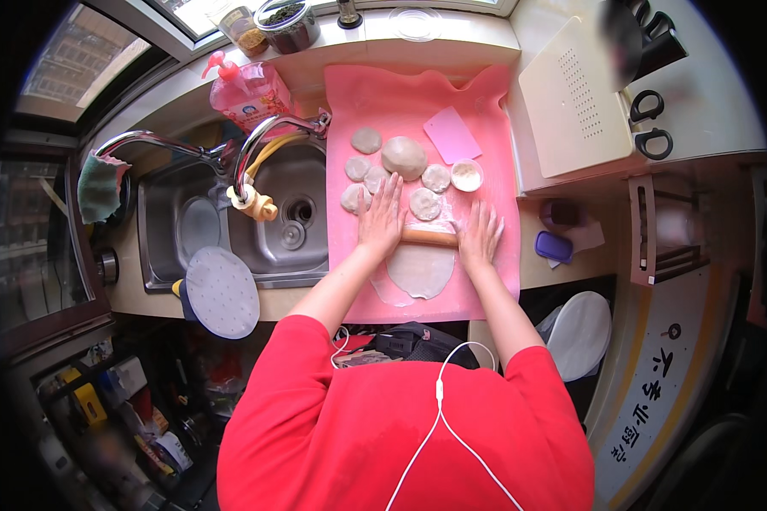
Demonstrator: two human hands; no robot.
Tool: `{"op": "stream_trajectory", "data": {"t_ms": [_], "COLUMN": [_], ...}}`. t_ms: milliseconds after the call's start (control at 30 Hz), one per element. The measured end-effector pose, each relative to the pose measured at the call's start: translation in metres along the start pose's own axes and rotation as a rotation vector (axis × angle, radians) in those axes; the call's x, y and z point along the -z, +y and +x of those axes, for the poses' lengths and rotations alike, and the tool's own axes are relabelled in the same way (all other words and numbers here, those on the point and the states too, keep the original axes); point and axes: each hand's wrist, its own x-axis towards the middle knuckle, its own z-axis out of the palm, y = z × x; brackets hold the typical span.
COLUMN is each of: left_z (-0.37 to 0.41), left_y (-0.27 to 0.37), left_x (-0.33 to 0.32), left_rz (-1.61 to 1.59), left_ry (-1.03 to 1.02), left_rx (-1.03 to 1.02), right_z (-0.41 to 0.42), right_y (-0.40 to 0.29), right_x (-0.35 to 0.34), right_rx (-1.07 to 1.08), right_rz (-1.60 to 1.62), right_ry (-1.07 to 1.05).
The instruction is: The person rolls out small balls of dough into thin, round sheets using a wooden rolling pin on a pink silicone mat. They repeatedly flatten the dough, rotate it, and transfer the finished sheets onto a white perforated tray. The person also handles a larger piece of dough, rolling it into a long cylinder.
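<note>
A wooden rolling pin [429, 237] lies crosswise at the upper edge of a flattened sheet of dough [422, 271] on a pink mat [422, 89]. My left hand [382, 214] rests flat over the pin's left end, fingers extended. At its right end is my right hand [480, 235], palm down with fingers spread. Both ends of the pin are hidden by the hands. Beyond them sit a large dough ball [404, 158] and several small dough discs [366, 140]. A small tub of flour [466, 175] stands beside a pink dough scraper [452, 135].
Left of the mat is a steel double sink [262, 281] with curved faucets [249, 147]. A round dotted white disc [222, 292] overhangs the counter's front edge. A cutting board [569, 102] leans at the right wall, and a purple box [553, 247] lies on the right counter.
</note>
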Motion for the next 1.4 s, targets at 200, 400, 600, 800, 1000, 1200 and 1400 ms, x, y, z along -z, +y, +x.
{"op": "stream_trajectory", "data": {"t_ms": [200, 400, 600, 800, 1000, 1200, 1400], "left_z": [0.018, -0.057, -0.088, -0.082, -0.062, -0.011, -0.047], "left_y": [-0.001, 0.004, 0.013, 0.060, 0.065, 0.066, 0.060], "left_x": [-0.009, 0.001, 0.000, 0.002, -0.023, -0.022, -0.016], "left_rz": [0.031, 0.005, -0.090, -0.166, -0.151, -0.124, -0.138], "left_ry": [0.035, -0.086, -0.063, -0.089, -0.009, 0.025, -0.104], "left_rx": [-0.003, -0.095, -0.214, -0.462, -0.453, -0.430, -0.517], "right_z": [0.018, -0.068, -0.078, -0.076, -0.072, -0.048, -0.061], "right_y": [0.004, 0.012, 0.045, 0.081, 0.085, 0.078, 0.075], "right_x": [-0.008, 0.011, 0.001, 0.009, 0.002, 0.006, 0.016], "right_rx": [-0.023, 0.173, 0.340, 0.285, 0.273, 0.274, 0.307], "right_rz": [0.038, 0.169, 0.289, 0.267, 0.246, 0.208, 0.226], "right_ry": [0.017, 0.043, 0.045, 0.057, 0.079, 0.109, 0.043]}}
